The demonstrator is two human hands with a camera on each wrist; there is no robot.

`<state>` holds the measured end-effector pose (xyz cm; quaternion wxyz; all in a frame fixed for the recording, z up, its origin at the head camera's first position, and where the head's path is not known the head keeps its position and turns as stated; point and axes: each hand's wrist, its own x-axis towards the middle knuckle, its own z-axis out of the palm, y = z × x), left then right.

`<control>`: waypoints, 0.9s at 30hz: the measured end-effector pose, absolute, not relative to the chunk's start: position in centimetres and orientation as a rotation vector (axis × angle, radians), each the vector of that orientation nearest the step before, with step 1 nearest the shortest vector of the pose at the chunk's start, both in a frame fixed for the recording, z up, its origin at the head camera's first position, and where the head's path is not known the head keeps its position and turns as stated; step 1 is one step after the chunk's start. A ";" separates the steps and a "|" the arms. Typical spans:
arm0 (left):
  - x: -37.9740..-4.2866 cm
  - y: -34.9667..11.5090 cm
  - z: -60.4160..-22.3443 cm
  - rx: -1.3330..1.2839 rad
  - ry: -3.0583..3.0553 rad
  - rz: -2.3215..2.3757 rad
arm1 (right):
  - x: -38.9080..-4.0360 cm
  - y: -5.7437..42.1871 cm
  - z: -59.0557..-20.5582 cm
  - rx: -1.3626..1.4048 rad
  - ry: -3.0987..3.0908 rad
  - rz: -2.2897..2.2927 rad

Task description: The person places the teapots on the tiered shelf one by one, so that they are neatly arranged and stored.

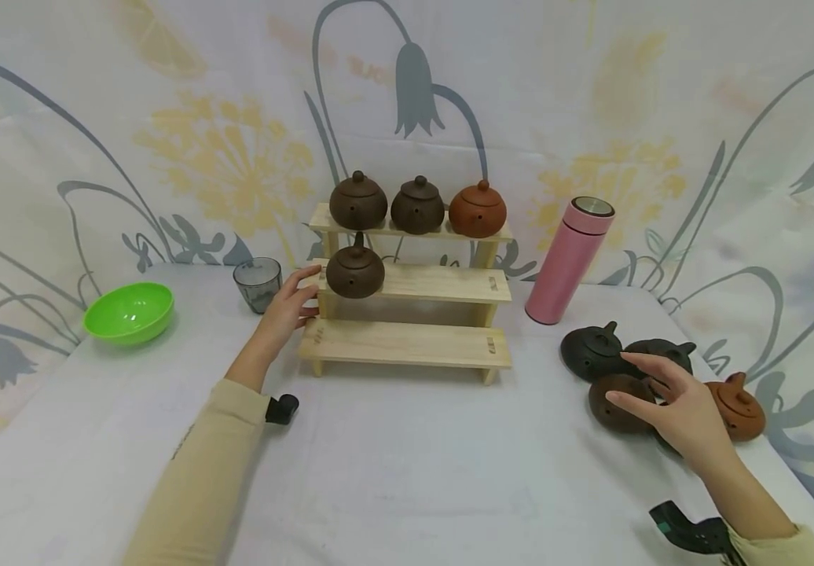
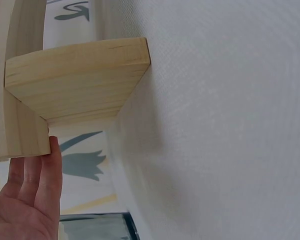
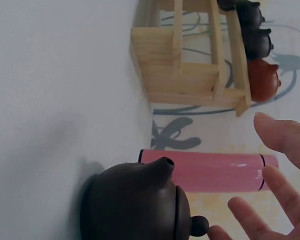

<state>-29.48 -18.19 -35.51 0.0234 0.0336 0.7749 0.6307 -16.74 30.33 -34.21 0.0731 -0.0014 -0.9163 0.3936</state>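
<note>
My left hand (image 1: 287,303) touches the left end of the wooden three-tier stand (image 1: 407,343), its fingers (image 2: 42,180) extended against the wood in the left wrist view. A brown teapot (image 1: 355,273) sits on the middle tier beside it. On the top tier stand two dark brown teapots (image 1: 357,203) (image 1: 417,207) and a reddish one (image 1: 478,211). At right, my right hand (image 1: 683,409) is above a dark brown teapot (image 1: 619,405), thumb and fingers spread. The right wrist view shows a dark teapot (image 3: 135,205) near these fingers, with nothing held.
Black teapots (image 1: 593,351) (image 1: 661,354) and a reddish teapot (image 1: 738,407) cluster around the right hand. A pink thermos (image 1: 570,263) stands right of the stand. On the left are a grey glass (image 1: 258,284) and a green bowl (image 1: 130,314). Patterned cloth (image 1: 237,157) hangs behind.
</note>
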 end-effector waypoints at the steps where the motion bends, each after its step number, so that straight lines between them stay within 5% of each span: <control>1: -29.5 -18.2 -35.5 0.105 2.400 1.951 | -16.7 30.4 -34.3 -0.005 -2.763 1.182; 16: -29.7 -18.2 -35.6 0.115 2.391 1.963 | -17.2 29.9 -35.4 0.029 -2.993 1.232; 27: -29.7 -18.2 -35.6 0.110 2.394 1.960 | -15.8 26.8 -35.5 0.481 -2.993 1.190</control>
